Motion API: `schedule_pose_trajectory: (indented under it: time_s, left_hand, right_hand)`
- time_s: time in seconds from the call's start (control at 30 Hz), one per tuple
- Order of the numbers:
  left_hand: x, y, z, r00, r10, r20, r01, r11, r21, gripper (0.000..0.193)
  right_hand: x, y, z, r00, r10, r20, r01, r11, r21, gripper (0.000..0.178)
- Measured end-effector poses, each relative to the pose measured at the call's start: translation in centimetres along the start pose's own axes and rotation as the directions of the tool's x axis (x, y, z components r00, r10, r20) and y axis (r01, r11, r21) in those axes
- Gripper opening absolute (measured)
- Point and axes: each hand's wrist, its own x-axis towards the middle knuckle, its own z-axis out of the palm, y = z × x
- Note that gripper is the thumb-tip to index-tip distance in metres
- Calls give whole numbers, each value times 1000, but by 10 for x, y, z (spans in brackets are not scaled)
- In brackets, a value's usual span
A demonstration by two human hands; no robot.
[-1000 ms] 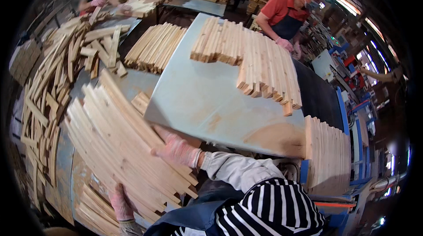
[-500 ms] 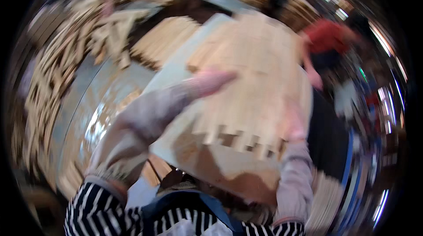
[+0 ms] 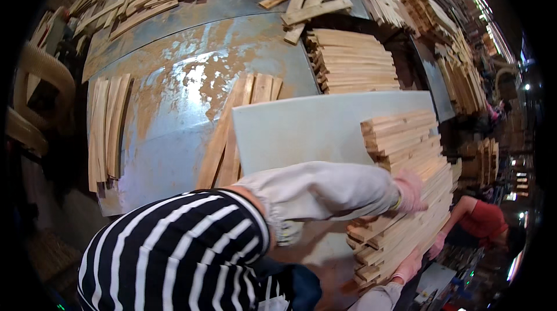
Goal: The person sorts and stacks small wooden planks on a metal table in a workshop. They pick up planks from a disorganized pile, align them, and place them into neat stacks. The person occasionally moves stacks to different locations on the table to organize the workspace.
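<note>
Two hands, pink-gloved: the left hand [image 3: 409, 191] rested on a stack of pale wood strips [image 3: 400, 230], the right hand [image 3: 408, 266] at the stack's outer side; whether either gripped could not be told. The stack lay on a smooth grey desk [image 3: 301, 128], its ends staggered; uneven pressure from the two hands could have slid upper strips askew, and a jutting end could have snagged a glove. Beyond, one co-worker's hand [image 3: 439, 245], close to the right hand; a sudden shove outward might have pinched it. Farther, one bundle of strips [image 3: 355, 60], beside a heap of loose offcuts [image 3: 316, 11], crisscrossed, liable to slip if knocked.
</note>
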Motion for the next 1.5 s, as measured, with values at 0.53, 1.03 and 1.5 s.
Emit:
schedule_pose_trajectory:
  time_s: [0.53,1.03,1.5]
  left_hand:
    - [-493,-385,-189,769,-528,-359,571,821,15,63]
    - [-442,-623,-389,521,-741,-423,434,657,-616,55]
    - [77,-702,-481,738,-461,-493,154,826,-542,86]
  right_hand:
    - [-375,-423,87,494,-869,-33,760,413,501,53]
    - [-144,-769,475,736,-513,442,307,834,458,78]
    - [-80,-893,593,688,-591,421,-116,483,868,61]
